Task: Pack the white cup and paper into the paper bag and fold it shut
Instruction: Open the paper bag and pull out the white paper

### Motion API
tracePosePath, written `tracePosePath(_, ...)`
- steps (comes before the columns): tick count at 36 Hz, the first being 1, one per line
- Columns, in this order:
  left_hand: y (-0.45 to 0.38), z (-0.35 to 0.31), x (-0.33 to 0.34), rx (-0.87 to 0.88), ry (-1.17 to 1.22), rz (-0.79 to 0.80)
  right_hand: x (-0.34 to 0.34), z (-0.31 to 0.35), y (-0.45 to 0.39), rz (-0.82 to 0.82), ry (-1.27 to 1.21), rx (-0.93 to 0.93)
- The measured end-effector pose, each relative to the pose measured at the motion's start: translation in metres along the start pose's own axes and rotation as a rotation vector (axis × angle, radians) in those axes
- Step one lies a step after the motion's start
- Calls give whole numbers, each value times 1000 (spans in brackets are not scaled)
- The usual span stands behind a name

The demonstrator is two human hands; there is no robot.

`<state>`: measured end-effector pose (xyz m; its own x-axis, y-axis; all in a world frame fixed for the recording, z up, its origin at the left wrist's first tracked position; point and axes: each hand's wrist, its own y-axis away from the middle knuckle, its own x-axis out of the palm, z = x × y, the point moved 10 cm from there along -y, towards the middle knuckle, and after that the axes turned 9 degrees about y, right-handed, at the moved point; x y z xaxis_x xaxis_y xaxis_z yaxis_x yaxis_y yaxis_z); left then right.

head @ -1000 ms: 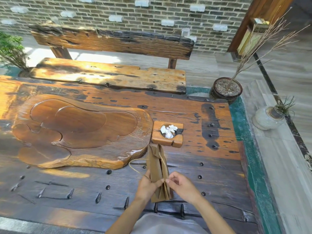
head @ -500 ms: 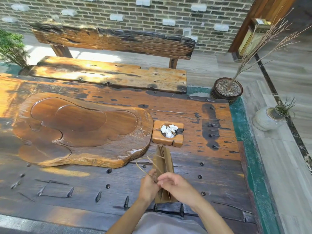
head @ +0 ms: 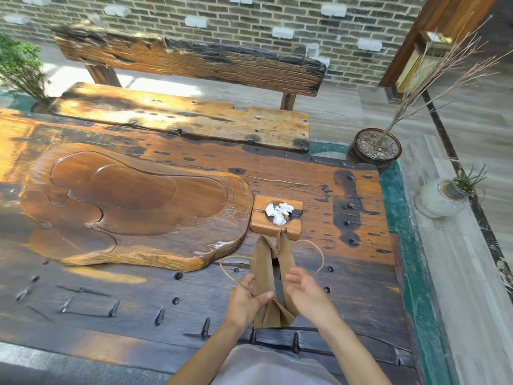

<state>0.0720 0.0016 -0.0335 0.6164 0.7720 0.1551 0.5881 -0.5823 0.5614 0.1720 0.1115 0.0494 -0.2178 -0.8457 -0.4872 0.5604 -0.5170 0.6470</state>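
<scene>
Left hand (head: 245, 300) pinches a creased brown paper bag (head: 270, 279) on weathered planks; right hand (head: 306, 291) hovers loose-fingered; bag's interior hidden.

One paper bag (head: 270, 276), two hands, one wooden tray (head: 130, 204), one bench (head: 191, 118), two pots.

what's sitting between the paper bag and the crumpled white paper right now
Head view: only the near wall of the small wooden holder separates the paper bag from the crumpled white paper; the bag's top reaches it.
</scene>
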Motion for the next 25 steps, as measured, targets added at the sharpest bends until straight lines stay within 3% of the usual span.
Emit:
tracePosePath(5,0,-2,-2,-1,-25,-3,-9,-6,-7,-25,27,35)
tracePosePath(14,-2,-3,-1,-12,-39,10,6,-8,-38,97,63,82)
tracePosePath(21,-2,-7,-16,-18,-88,-83,-8,-21,-52,57,153,158)
tracePosePath(25,6,-23,-23,30,-246,-145,-12,-28,-58,69,215,185)
